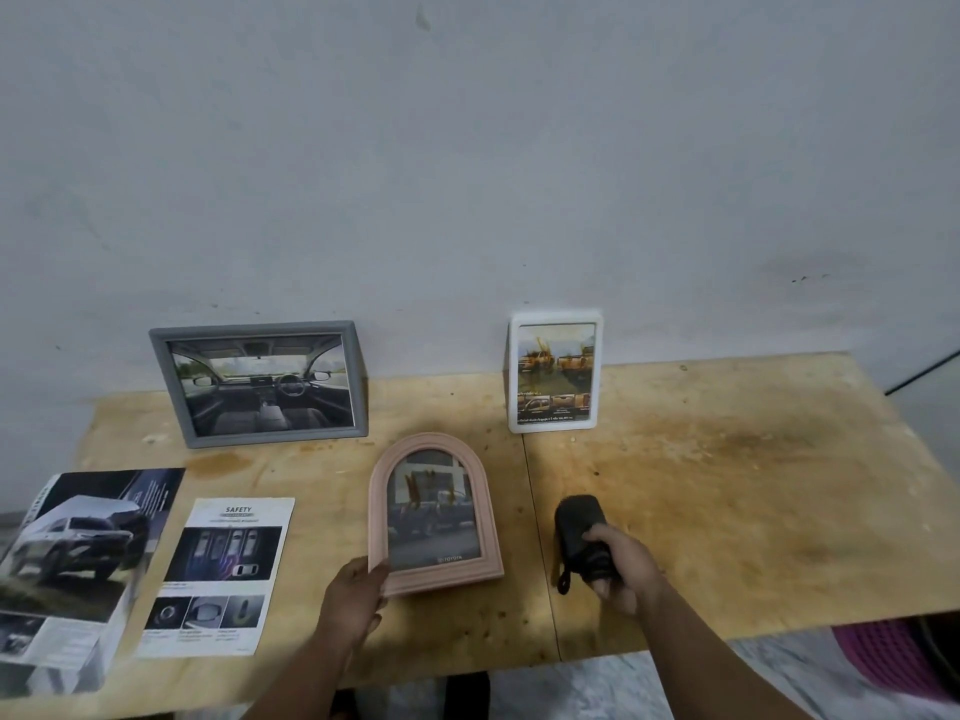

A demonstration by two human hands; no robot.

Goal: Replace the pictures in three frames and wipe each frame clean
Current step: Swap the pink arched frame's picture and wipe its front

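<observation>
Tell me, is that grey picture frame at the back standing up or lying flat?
Standing up. The grey frame rests on its bottom edge on the wooden table, tilted back toward the wall, its car-interior picture facing forward.

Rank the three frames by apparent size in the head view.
1. Grey frame, plainly largest.
2. Pink frame.
3. White frame.
Pink versus white is unsure: the pink one sits nearer the camera, so its edge may just be nearness.
</observation>
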